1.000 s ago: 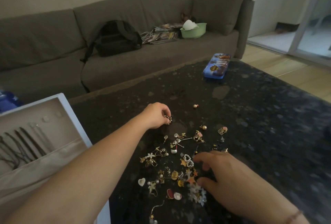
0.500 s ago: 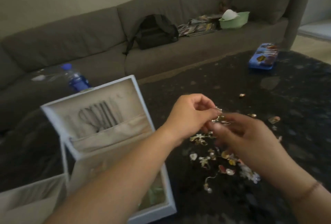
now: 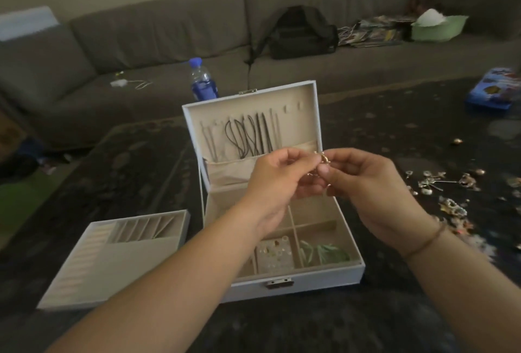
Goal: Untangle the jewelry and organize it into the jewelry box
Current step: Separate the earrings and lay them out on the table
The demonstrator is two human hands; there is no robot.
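Observation:
A white jewelry box (image 3: 324, 279) stands open on the dark table, its lid upright with dark cords (image 3: 251, 138) hanging inside. Its compartments hold small earrings (image 3: 275, 254) and green pieces (image 3: 324, 254). Above the box, my left hand (image 3: 277, 180) and my right hand (image 3: 366, 183) meet and pinch a small gold piece of jewelry (image 3: 324, 159) between their fingertips. A pile of loose jewelry (image 3: 451, 194) lies on the table to the right. The box's removable tray (image 3: 112, 256) sits to the left.
A blue-capped water bottle (image 3: 203, 82) stands behind the box. A blue tin (image 3: 493, 90) lies at the table's far right. The grey sofa (image 3: 141, 42) behind holds a black bag (image 3: 301, 32), magazines and a green bowl (image 3: 438, 27).
My hands lifted a gold piece from the pile and came together over the box. The view swung left, bringing the open box to the centre.

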